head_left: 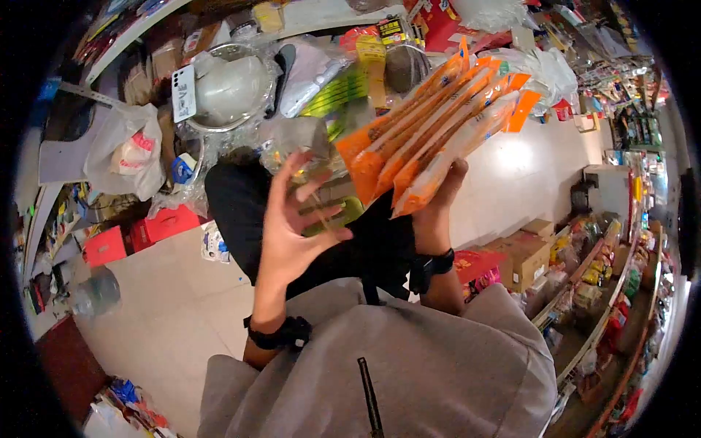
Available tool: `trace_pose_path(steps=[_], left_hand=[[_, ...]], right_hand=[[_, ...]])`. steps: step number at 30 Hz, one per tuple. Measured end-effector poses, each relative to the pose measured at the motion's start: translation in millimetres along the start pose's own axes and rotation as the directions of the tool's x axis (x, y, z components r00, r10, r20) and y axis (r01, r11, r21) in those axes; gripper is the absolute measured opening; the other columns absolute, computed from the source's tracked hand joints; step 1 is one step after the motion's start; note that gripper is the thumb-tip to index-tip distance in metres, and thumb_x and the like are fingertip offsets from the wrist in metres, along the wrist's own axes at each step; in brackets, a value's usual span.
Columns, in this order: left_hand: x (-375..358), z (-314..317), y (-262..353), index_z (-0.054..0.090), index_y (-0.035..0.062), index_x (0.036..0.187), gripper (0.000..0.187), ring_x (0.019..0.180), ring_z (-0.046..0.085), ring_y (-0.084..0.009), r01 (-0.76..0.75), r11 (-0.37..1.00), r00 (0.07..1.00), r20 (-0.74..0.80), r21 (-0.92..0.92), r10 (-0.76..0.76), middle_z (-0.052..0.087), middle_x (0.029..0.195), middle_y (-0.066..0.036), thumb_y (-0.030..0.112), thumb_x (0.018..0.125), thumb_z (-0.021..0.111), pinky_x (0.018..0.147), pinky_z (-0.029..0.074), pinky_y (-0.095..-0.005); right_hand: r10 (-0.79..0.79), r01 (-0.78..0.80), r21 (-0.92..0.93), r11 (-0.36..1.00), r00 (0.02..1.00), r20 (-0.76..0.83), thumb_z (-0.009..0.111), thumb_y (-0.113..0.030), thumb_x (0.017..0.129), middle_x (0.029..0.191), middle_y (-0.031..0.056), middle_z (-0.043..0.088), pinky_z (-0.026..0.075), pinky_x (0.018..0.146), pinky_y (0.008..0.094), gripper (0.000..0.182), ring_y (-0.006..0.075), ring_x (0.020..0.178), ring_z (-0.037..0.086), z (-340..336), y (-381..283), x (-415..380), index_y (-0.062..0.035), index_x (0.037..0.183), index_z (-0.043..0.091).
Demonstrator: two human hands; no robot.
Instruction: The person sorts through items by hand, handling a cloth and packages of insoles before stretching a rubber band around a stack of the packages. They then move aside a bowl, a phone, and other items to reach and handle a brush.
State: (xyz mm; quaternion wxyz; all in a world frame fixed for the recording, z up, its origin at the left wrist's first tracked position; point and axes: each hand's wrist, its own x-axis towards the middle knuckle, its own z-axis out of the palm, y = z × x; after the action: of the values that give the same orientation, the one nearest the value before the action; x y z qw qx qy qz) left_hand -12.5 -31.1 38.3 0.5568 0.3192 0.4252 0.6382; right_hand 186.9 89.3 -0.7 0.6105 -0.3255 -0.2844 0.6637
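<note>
My right hand (437, 212) grips a bundle of several long, flat plastic packets (438, 124), orange at the ends with clear middles. They fan out and tilt up to the right. My left hand (288, 226) is raised beside the bundle, apart from it, with its fingers spread and curved. A thin tan rubber band (323, 210) appears stretched across those fingers, slightly blurred. Behind the left hand lie clear plastic-wrapped goods (296, 139) and a green item (353, 209), partly hidden.
A cluttered counter ahead carries a phone (184, 93), a plastic-wrapped round pan (232, 86) and yellow-green packs (336, 98). At left hangs a white plastic bag (128, 153). Cardboard boxes (522, 255) and stocked shelves (606, 292) line the right side. Red boxes (171, 223) sit below the counter.
</note>
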Motion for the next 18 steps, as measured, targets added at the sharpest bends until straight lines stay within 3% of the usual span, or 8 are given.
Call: trace_pose_path(steps=[2, 3, 4, 6, 9, 11, 14, 18], left_hand=[[-1.8, 7.5, -4.9, 0.021, 0.0095, 0.150, 0.111, 0.131, 0.044, -0.0291, -0.009, 0.998, 1.000, 0.013, 0.063, 0.008, 0.025, 0.153, -0.011, -0.003, 0.060, 0.086, 0.093, 0.054, -0.0434], [-3.0, 11.5, -8.2, 0.020, 0.0088, 0.150, 0.112, 0.132, 0.044, -0.0290, -0.017, 0.999, 1.000, -0.004, 0.049, 0.018, 0.025, 0.153, -0.012, -0.002, 0.060, 0.087, 0.093, 0.053, -0.0434], [-3.8, 13.4, -10.8, 0.019, 0.0081, 0.150, 0.114, 0.132, 0.043, -0.0289, -0.027, 0.999, 0.999, -0.021, 0.034, 0.027, 0.025, 0.152, -0.012, -0.001, 0.060, 0.088, 0.094, 0.053, -0.0435], [-3.6, 13.5, -12.4, 0.017, 0.0071, 0.149, 0.113, 0.132, 0.043, -0.0289, -0.027, 0.998, 0.999, -0.021, 0.049, 0.028, 0.026, 0.151, -0.012, 0.001, 0.062, 0.088, 0.096, 0.052, -0.0441], [-3.3, 22.0, -10.9, 0.015, 0.0073, 0.149, 0.113, 0.131, 0.043, -0.0287, -0.123, 0.991, 0.990, -0.058, 0.044, 0.126, 0.028, 0.150, -0.012, 0.001, 0.064, 0.087, 0.098, 0.050, -0.0442], [-1.3, 34.6, -6.1, 0.023, 0.0077, 0.147, 0.106, 0.132, 0.041, -0.0265, -0.241, 0.970, 0.942, -0.250, -0.038, 0.224, 0.039, 0.141, -0.010, 0.002, 0.064, 0.088, 0.108, 0.041, -0.0434], [1.4, 46.2, -1.5, 0.015, 0.0072, 0.149, 0.108, 0.127, 0.047, -0.0292, -0.253, 0.967, 0.897, -0.371, 0.009, 0.239, 0.035, 0.141, -0.012, -0.003, 0.067, 0.084, 0.103, 0.046, -0.0445], [7.7, 52.8, -3.5, 0.015, 0.0060, 0.149, 0.106, 0.125, 0.048, -0.0290, -0.275, 0.961, 0.875, -0.407, 0.030, 0.263, 0.037, 0.139, -0.014, -0.005, 0.067, 0.082, 0.103, 0.045, -0.0429]], right_hand=[[0.135, -0.139, 0.150, 0.979, 0.990, 0.038, 0.062, -0.044, 0.081, 0.128, 0.0146, 0.053, 0.042, 0.104, 0.0435, 0.072, 0.0310, 0.120, 0.051, 17.2, 7.1, -8.5, -0.0042, 0.137, 0.040], [0.161, -0.176, 0.254, 0.951, 0.984, 0.079, 0.064, -0.040, 0.081, 0.129, 0.0136, 0.053, 0.044, 0.103, 0.0450, 0.069, 0.0305, 0.120, 0.052, 28.8, 8.7, -14.4, -0.0058, 0.137, 0.041], [0.172, -0.189, 0.257, 0.948, 0.981, 0.085, 0.064, -0.040, 0.081, 0.129, 0.0136, 0.053, 0.044, 0.103, 0.0450, 0.069, 0.0305, 0.120, 0.052, 37.7, 11.4, -18.9, -0.0058, 0.137, 0.041], [0.260, -0.273, 0.445, 0.853, 0.961, 0.092, 0.063, -0.039, 0.083, 0.129, 0.0114, 0.053, 0.044, 0.103, 0.0468, 0.066, 0.0300, 0.121, 0.052, 53.0, 15.2, -26.2, -0.0082, 0.137, 0.041], [0.267, -0.270, 0.412, 0.870, 0.961, 0.067, 0.061, -0.038, 0.086, 0.132, 0.0104, 0.052, 0.042, 0.105, 0.0479, 0.062, 0.0290, 0.124, 0.050, 71.4, 21.6, -36.2, -0.0095, 0.137, 0.041], [0.222, -0.225, 0.364, 0.904, 0.974, 0.050, 0.059, -0.039, 0.089, 0.134, 0.0102, 0.050, 0.039, 0.107, 0.0477, 0.059, 0.0286, 0.125, 0.049, 81.3, 24.9, -41.1, -0.0090, 0.136, 0.042], [0.241, -0.215, 0.353, 0.910, 0.970, -0.031, 0.056, -0.037, 0.092, 0.133, 0.0105, 0.050, 0.039, 0.107, 0.0471, 0.056, 0.0281, 0.125, 0.049, 95.7, 19.5, -50.1, -0.0074, 0.136, 0.041], [0.170, -0.179, 0.370, 0.912, 0.984, 0.055, 0.052, -0.034, 0.095, 0.135, 0.0119, 0.051, 0.040, 0.107, 0.0457, 0.051, 0.0269, 0.124, 0.051, 90.0, 24.9, -53.1, -0.0051, 0.137, 0.041]])
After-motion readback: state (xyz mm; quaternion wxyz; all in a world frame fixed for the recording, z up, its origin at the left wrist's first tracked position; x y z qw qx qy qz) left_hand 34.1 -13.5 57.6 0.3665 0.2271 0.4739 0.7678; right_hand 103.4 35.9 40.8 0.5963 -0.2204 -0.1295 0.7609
